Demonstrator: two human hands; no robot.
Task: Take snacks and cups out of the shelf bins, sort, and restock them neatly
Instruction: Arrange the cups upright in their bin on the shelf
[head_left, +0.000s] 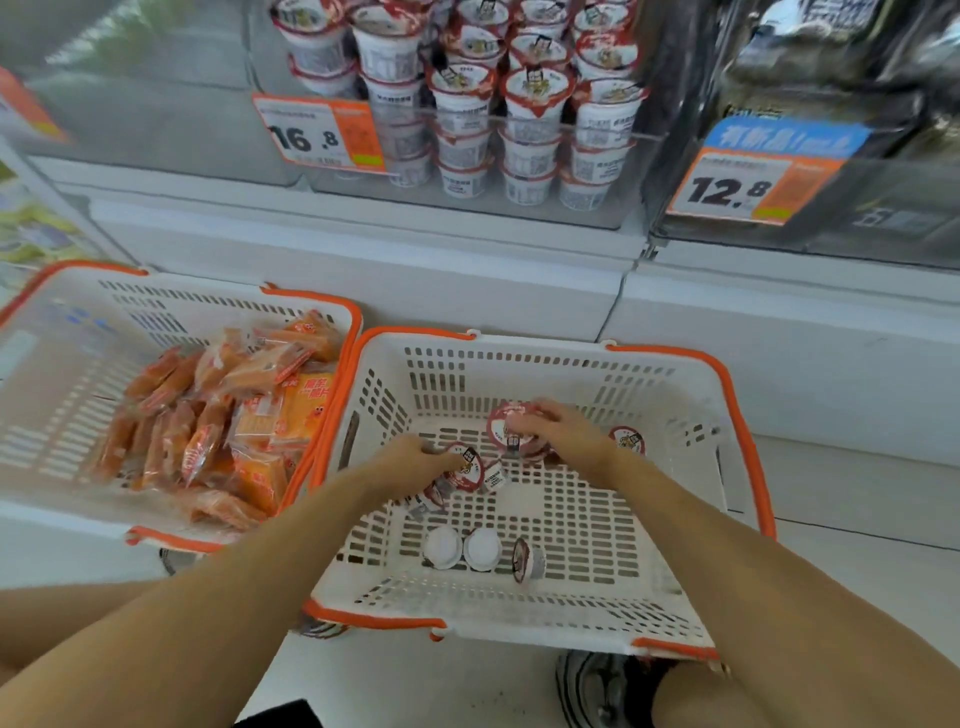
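1. Position: both hands are down inside the right-hand basket (675, 374); the left hand (415, 460) grasps a red-lidded cup (470, 470), fingers curled over it; the right hand (563, 426) is closed over a second cup (511, 426) near the far wall.
2. Remaining stock: loose cups lie on the basket floor, two upturned (462, 546) and one on its side (527, 558); another cup (627, 439) sits just beside the right wrist.
3. Destination: the clear shelf bin (519, 130) above holds matching cups in stacked columns, behind the 16.8 price tag (322, 132).
4. Adjacent: the left basket (78, 332) holds orange snack packets (234, 415); untouched.
5. Recommendation: lift each cup lid-up, grip the rim rather than the foil; seat it squarely on an existing column so stacks stay level; right the upturned cups before lifting.
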